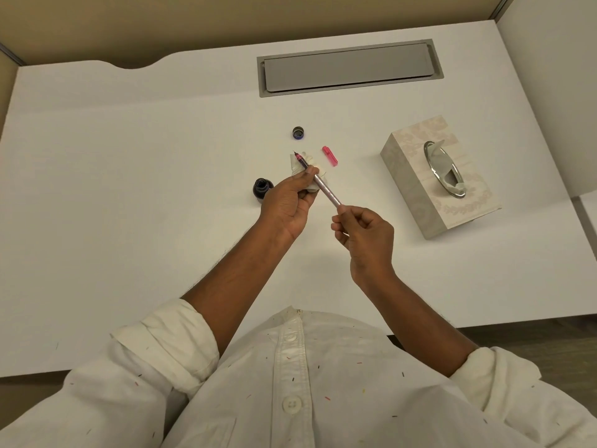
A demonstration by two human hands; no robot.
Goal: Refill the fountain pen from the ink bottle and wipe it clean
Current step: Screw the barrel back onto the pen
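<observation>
Wiping step in hand. The left hand (290, 202) pinches a crumpled white tissue (307, 171) around the front section of the fountain pen (323, 185), thumb closed over the barrel; the right hand (361, 231) grips the rear end of the barrel between thumb and fingers. The hands are apart, joined only by the pen, which is held above the desk (129, 189) with its nib pointing toward 11 o'clock, just clear of the tissue.

The ink bottle (261, 189), open and dark, stands on the desk at 9 o'clock from the left hand, partly behind it. Its cap (299, 133) lies at 12 o'clock, well apart from the bottle. The pink pen cap (330, 155) lies at 1 o'clock, just beside the tissue. A patterned tissue box (416, 189) with a metal-ringed opening sits at 3 o'clock.

By this layout, filling appears done; the next move likely calls for drawing or turning the pen through the tissue, then capping the pen and closing the bottle. The open bottle near the left wrist is a spill risk.

The desk is white and matte, with a grey cable hatch (350, 69) at 12 o'clock; beige partition panels enclose it on the far side.
</observation>
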